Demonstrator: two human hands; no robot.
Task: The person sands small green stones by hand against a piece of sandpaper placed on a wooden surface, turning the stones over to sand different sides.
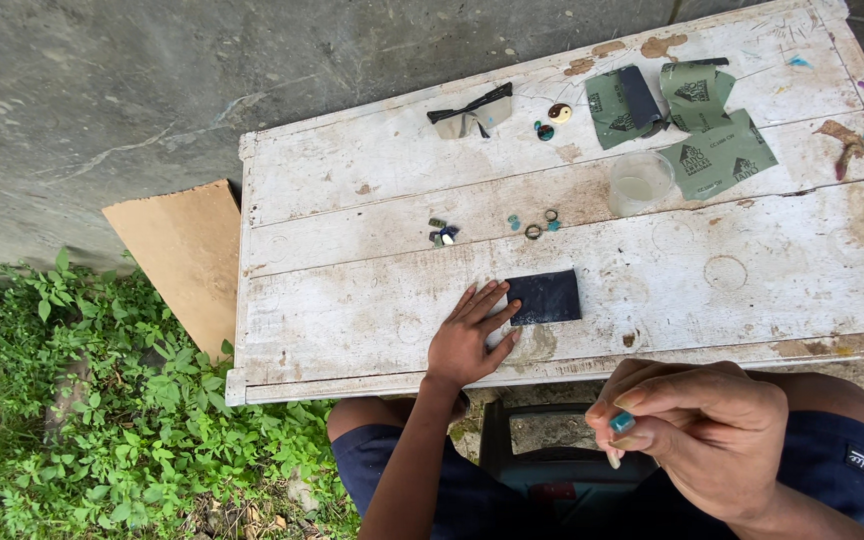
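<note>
Teal, the small bead [622, 422] I'm pinching in my right hand [702, 440] over my lap could slip and drop; my left hand [464, 335], fingers flat, is pinning the dark sandpaper [544, 297] on the white table [352, 300].

A dark, wet rectangular sandpaper sheet [544, 297] lies flat near the white table's front edge, its left end touched by fingertips. At its five o'clock, raised off the table, a small teal piece [622, 422] sits pinched between fingers.

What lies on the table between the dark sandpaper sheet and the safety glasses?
In the head view, small rings and stones lie between the dark sandpaper sheet and the safety glasses.
</note>
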